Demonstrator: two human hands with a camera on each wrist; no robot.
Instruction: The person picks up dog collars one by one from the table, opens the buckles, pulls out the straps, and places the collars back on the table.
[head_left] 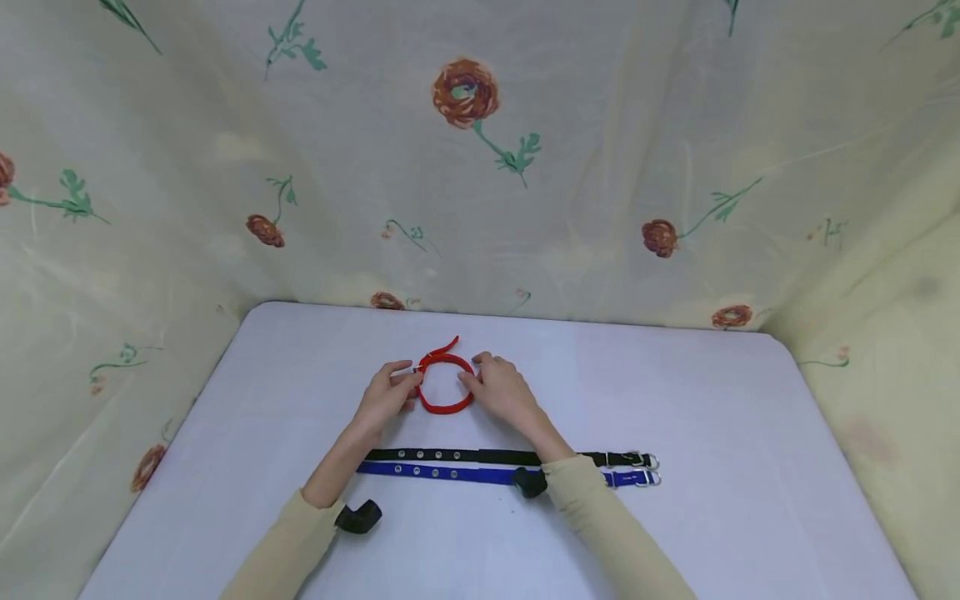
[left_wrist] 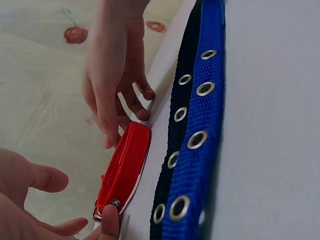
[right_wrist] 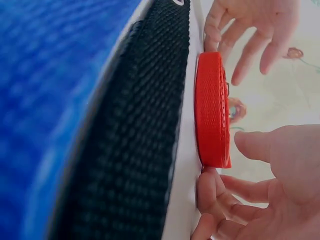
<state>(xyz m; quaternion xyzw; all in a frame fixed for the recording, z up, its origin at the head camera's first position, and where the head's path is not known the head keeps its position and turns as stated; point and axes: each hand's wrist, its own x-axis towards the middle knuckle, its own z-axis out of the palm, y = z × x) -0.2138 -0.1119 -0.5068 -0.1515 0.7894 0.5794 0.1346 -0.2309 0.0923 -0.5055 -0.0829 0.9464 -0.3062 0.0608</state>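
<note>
A red strap with a buckle, apparently a pet collar (head_left: 447,409), is fastened into a ring and rests on its edge on the table, its free end sticking out at the back. At its left side is my left hand (head_left: 382,398), a fingertip against the strap near the metal buckle and the thumb held apart. Across the ring, my right hand (head_left: 507,390) has loosely bent fingers right at the strap's lower edge. Its thumb (right_wrist: 255,145) hovers clear of the red band in the right wrist view. Neither hand closes round the collar.
Nearer to me, a black collar (head_left: 498,457) and a blue collar (head_left: 480,475) lie straight and side by side, with metal eyelets at left and buckles at right. My forearms reach over them. The white table (head_left: 675,400) meets a floral curtain (head_left: 585,208) behind.
</note>
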